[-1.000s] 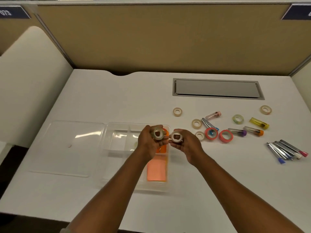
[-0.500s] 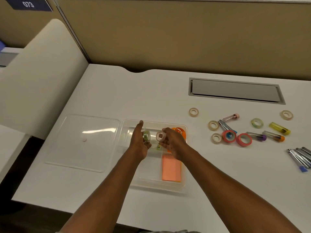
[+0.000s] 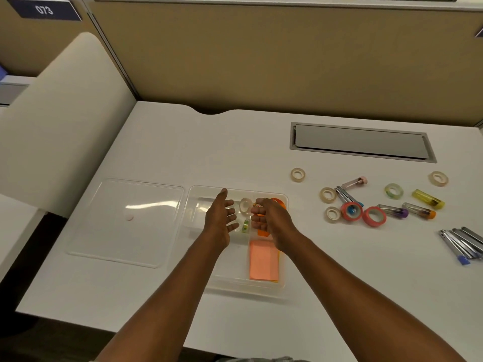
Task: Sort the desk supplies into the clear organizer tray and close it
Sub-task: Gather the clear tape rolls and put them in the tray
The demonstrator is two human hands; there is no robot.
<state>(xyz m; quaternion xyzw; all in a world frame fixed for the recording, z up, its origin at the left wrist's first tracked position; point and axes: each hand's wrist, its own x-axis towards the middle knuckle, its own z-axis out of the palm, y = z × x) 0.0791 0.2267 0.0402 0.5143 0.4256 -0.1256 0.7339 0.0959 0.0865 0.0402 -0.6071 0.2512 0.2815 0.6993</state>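
The tray (image 3: pixel 243 290) lies open on the desk (image 3: pixel 235 142), right under both hands. A beige roll (image 3: pixel 245 205) stands on edge inside it, in the gap between the two sets of fingers. A green roll (image 3: pixel 245 226) sits just nearer the person, also between them.

The left hand (image 3: pixel 219 220) is released, its fingers (image 3: pixel 231 212) spread and straight and pointing at the beige roll without touching it. The right hand (image 3: pixel 271 220) hangs with its fingers (image 3: pixel 257 210) loosely curled and holding nothing. Their tips are just beside the beige roll, and I cannot tell whether they touch it.

An orange roll (image 3: pixel 281 202) shows behind the right fingers. Orange notes (image 3: pixel 264 259) lie under the right wrist, in the tray's right compartment.

The lid (image 3: pixel 125 220) lies flat just left of the left fingers, against the tray. Well to the right of the right fingers, loose rolls including two pink rolls (image 3: pixel 374 216), capped tubes (image 3: pixel 393 211) and silver clips (image 3: pixel 462 242) are scattered on the desk.
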